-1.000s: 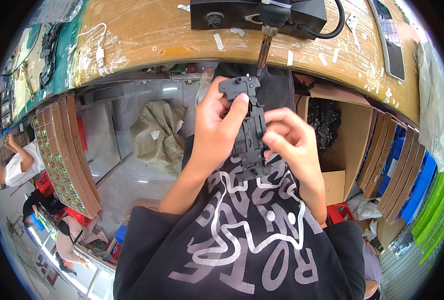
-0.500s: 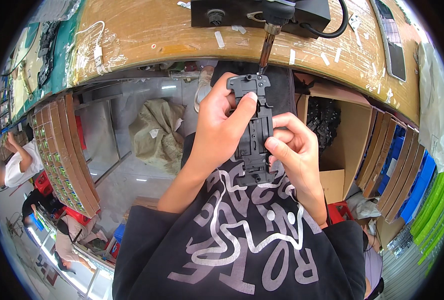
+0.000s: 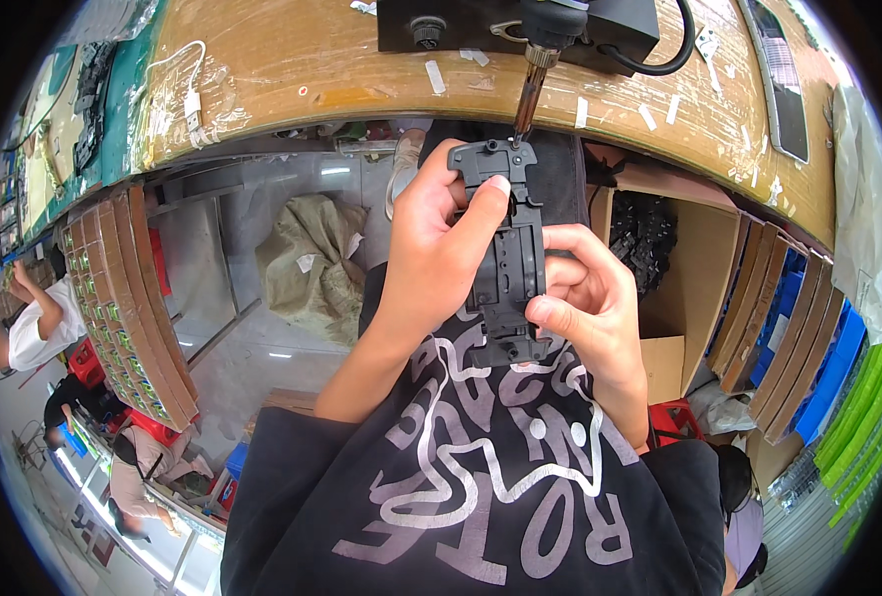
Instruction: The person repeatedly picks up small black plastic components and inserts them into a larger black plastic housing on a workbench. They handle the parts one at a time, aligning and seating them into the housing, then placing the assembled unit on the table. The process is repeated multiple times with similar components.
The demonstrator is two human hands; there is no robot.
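A long black plastic frame (image 3: 518, 260) with slots and small holes is held in front of my chest, its far end towards the bench. My left hand (image 3: 439, 238) is closed around its upper left side, thumb lying across the face. On the right edge, lower down, my right hand (image 3: 585, 298) grips it between thumb and bent fingers. A screwdriver with a metal shaft (image 3: 530, 94) hangs tip down at the frame's far right corner. The tip meets or nearly meets that corner.
The wooden bench (image 3: 292, 70) spans the far side, carrying a black box (image 3: 441, 25), a white cable (image 3: 194, 104) and a phone (image 3: 779, 89). A cardboard box (image 3: 704, 248) of black parts stands right, stacked trays (image 3: 128, 298) left. A sack (image 3: 312, 268) lies on the floor.
The black plastic frame has shifted slightly away from me, bringing its far corner up to the screwdriver tip. Both hands keep their hold; my right thumb sits a little lower.
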